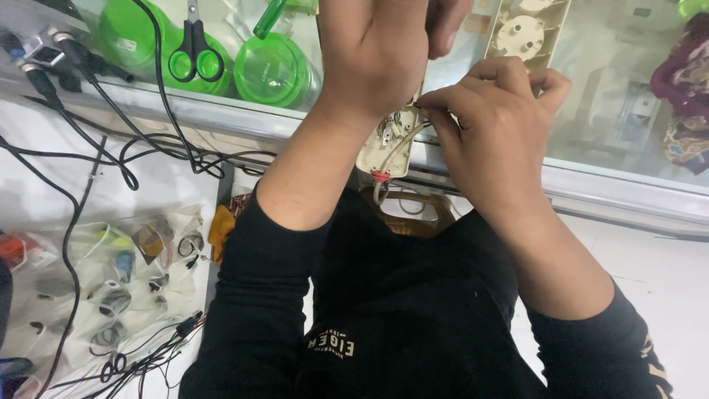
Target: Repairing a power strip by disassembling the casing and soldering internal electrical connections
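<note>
Hands [436, 81] flank opened power strip [388, 144] between them.

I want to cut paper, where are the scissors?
In the head view the green-handled scissors lie at the upper left on the glass counter, between two green lids, left of the person's left hand.

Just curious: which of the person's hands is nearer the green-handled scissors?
Left. The left hand is just right of the scissors on the glass counter; the right hand is farther right, pinching a wire.
</note>
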